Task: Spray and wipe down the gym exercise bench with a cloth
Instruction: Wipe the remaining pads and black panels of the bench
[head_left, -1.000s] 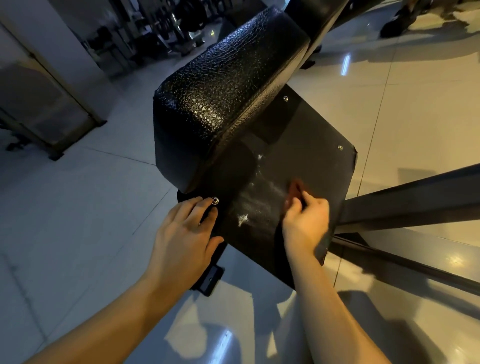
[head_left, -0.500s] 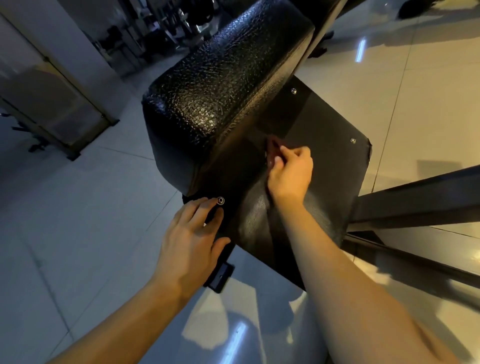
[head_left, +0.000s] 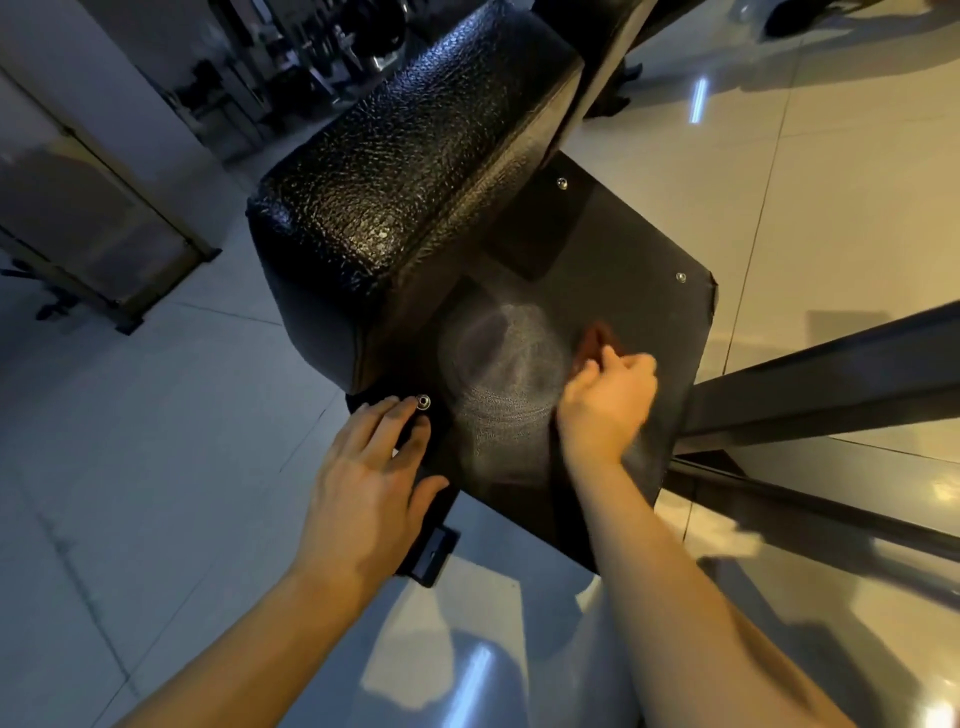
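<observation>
Left forearm enters from lower left, angled up and right; left hand (head_left: 374, 467) lies palm down on the near left corner of the bench's flat black board (head_left: 649, 244); fingers straight and slightly spread, holding nothing, thumb splayed out to the right; fingertips just beside a bolt (head_left: 423, 401) at that corner.

Right forearm enters from lower right, reaching up over the board's near edge; right hand (head_left: 605, 405) sits knuckles up on the board's middle right, blurred; fingers curled tight, bunching a reddish cloth (head_left: 597, 338) against the surface; only a small fold of cloth shows past the knuckles, the rest hidden under the hand.

Between the hands, a pale streaky sheen (head_left: 501, 358) on the board, touching the right hand's left side.

Textured black pad (head_left: 415, 182) rises tilted from the board's left half toward the top of view; two more bolts along the board's far right edge.

Dark frame bar (head_left: 831, 374) runs off right; glossy tiled floor (head_left: 130, 467) all around.
</observation>
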